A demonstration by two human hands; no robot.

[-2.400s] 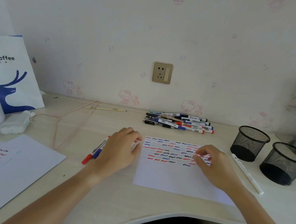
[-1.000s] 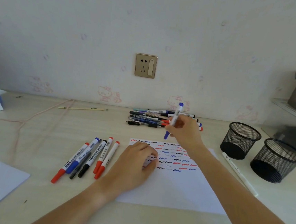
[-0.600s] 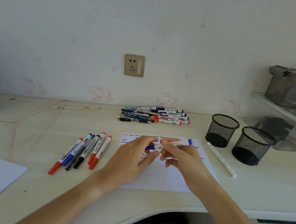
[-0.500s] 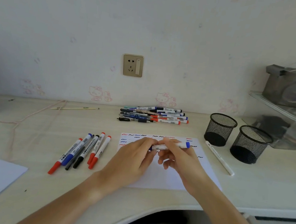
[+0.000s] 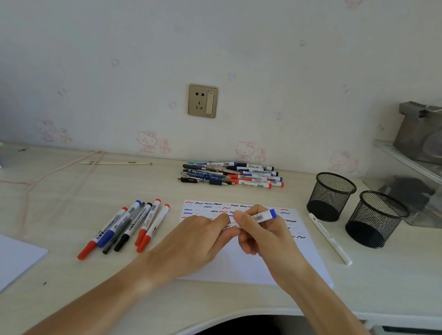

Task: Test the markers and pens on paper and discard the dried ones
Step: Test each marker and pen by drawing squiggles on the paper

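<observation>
The blue whiteboard marker (image 5: 259, 217) has a white barrel with a barcode label and a blue end cap at its upper right; its other end is hidden between the two hands. Its long axis runs from lower left to upper right, tilted slightly up toward the right, with the blue end pointing toward the mesh pen cups (image 5: 331, 196). It is held just above the test paper (image 5: 306, 252), a white sheet on the desk (image 5: 77, 186) covered at its far edge with short red, blue and black squiggles.

The right hand (image 5: 267, 239) grips the barrel, thumb and fingers curled round it. The left hand (image 5: 193, 241) has its fingertips closed on the marker's hidden left end, pinching it.

Left of the paper lies a fanned row of six markers (image 5: 128, 226) with red, blue and black caps, pointing down-left. A pile of markers and pens (image 5: 232, 175) sits near the wall. A white pen (image 5: 330, 238) lies between the paper and the cups
</observation>
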